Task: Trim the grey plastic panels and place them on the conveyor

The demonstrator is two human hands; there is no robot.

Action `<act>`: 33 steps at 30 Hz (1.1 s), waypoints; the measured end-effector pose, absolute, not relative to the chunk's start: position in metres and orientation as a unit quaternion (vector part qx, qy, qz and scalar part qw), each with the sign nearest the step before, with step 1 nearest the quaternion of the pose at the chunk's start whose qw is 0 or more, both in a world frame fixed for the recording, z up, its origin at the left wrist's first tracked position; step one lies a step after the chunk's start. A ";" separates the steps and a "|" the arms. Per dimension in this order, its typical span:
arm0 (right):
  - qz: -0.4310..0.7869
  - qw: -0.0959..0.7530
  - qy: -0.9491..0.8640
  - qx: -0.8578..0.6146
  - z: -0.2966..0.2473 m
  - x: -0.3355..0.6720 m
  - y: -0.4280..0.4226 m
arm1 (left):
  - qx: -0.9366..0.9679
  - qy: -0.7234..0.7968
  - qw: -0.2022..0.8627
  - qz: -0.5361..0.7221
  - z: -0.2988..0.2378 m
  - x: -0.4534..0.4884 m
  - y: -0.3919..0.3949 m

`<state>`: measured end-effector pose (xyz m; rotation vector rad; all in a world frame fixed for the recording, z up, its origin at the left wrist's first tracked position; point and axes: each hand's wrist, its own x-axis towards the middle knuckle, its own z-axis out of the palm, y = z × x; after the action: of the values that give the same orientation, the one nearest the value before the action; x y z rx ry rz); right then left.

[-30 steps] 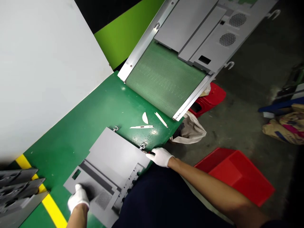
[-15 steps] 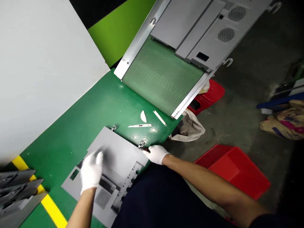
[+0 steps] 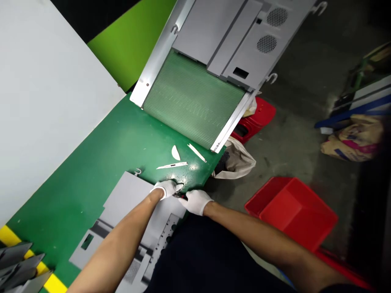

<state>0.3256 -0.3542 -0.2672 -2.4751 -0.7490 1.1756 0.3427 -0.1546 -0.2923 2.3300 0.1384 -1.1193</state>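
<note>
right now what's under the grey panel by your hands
The grey panel lies on a green surface, visible around its edges; what's directly beneath it is covered.

On your right a dark concrete floor [image 3: 293,134], a red plastic crate [image 3: 293,213] on it, a crumpled white sack [image 3: 236,162] by the green bench [image 3: 100,162] edge, a red tub [image 3: 258,118] beyond, a printed woven sack [image 3: 351,140] further right, on your left a large white panel [image 3: 45,89], a lime-green panel [image 3: 128,44] past it, a yellow floor stripe [image 3: 9,236] at the bench's lower corner

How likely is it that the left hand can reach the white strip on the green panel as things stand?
Probably yes: the left hand sits just below the white strip, and only bare green panel lies between them, with nothing standing in the way.
</note>
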 end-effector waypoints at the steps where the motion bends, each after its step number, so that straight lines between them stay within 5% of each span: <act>1: 0.412 0.148 -0.260 -0.861 -0.268 0.326 -0.354 | 0.866 0.052 0.267 -0.419 -0.291 0.343 -0.156; 5: 0.423 0.143 -0.267 -0.854 -0.269 0.332 -0.355 | 0.874 0.042 0.275 -0.398 -0.281 0.336 -0.151; 13: 0.415 0.120 -0.274 -0.859 -0.261 0.325 -0.351 | 0.788 -0.051 0.539 -0.293 -0.268 0.313 -0.125; 18: 0.372 0.061 -0.197 -0.905 -0.253 0.323 -0.359 | 0.811 0.123 0.534 -0.204 -0.274 0.312 -0.143; 22: 0.391 0.111 -0.156 -0.900 -0.253 0.331 -0.372 | 0.810 0.219 0.524 -0.144 -0.274 0.327 -0.154; 33: 0.449 0.213 -0.046 -0.866 -0.273 0.307 -0.384 | 0.710 0.102 0.668 -0.198 -0.235 0.394 -0.290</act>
<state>0.3074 -0.3841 -0.2725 -2.4057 -0.1266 1.2474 0.3936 -0.2897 -0.2348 1.6023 0.2311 -0.4474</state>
